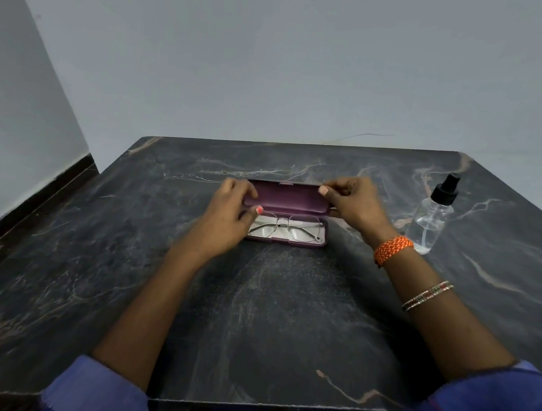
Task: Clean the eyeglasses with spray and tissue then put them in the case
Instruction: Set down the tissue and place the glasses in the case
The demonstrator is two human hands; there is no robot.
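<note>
One case (288,196), purple, open on dark marble table (285,321); one pair eyeglasses (285,229), folded, lying inside case's lower tray; one clear spray bottle (430,219), black nozzle, right of case, apart from it; no readable writing anywhere; left hand (229,214) pinching case lid's left end, thumb over tray edge; right hand (355,201) pinching lid's right end; glasses between both hands, just below lid.

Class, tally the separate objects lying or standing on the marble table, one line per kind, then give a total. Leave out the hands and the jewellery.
Eyeglass case, purple, open: 1
Eyeglasses, lying inside the case: 1
Spray bottle, clear with a black top: 1
Total: 3
</note>
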